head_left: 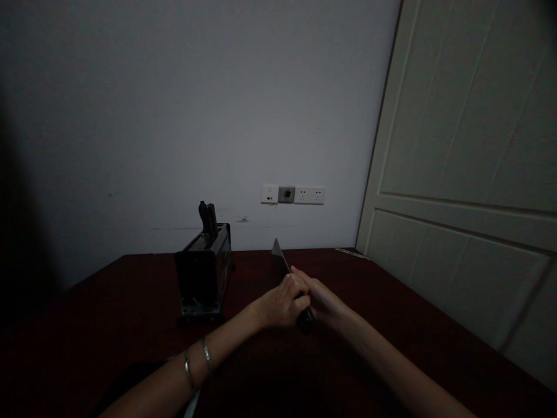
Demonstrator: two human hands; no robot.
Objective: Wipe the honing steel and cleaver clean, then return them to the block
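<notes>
A kitchen knife [281, 257] with a broad blade is held above the dark red table, its blade pointing away towards the wall. My left hand [285, 301] wraps its fingers round the dark handle [306, 320], whose butt end sticks out towards me. From the other side my right hand [322, 296] presses against the same handle, its fingers partly hidden behind the left hand. To the left stands a black knife block [202, 273], with dark knife handles [208, 217] upright in its top.
The dark red table [256, 371] reaches back to a pale wall [243, 116] with sockets and a switch [292, 195]. A white panelled door [461, 174] rises along the right side. A patterned strip [351, 253] lies at the table's back right edge.
</notes>
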